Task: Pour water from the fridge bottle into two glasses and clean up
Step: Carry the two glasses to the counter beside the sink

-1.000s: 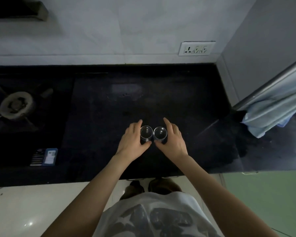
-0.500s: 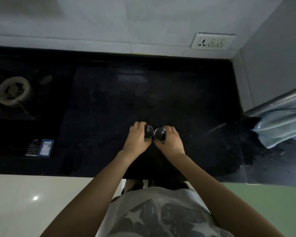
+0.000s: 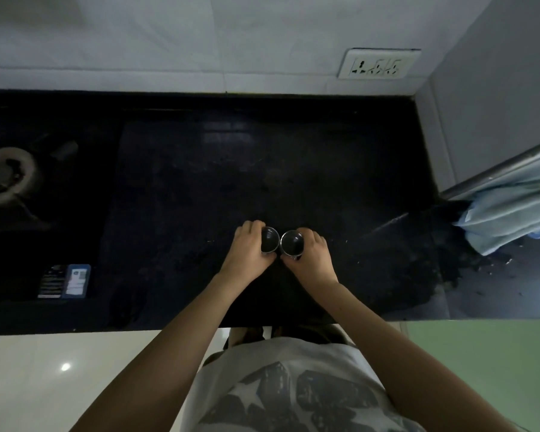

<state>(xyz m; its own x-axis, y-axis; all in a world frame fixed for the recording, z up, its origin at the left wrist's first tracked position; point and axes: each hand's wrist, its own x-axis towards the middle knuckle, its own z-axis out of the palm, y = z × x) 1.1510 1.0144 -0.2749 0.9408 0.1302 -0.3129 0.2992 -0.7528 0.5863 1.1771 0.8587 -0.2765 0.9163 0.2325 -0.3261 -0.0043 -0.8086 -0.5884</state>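
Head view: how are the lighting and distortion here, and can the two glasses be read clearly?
Head view: dim, and the black counter swallows detail; wide-angle bending curves the wall edge; a small glare spot lies on the floor; the glasses show mainly as rims, contents unreadable.

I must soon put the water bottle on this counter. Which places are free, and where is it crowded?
Free: the dark counter behind the two glasses, up to the wall, and the stretch left of the left hand toward the stove burner. Crowded: the middle front, where each hand's grip holds a glass, and the far right under the blue cloth.
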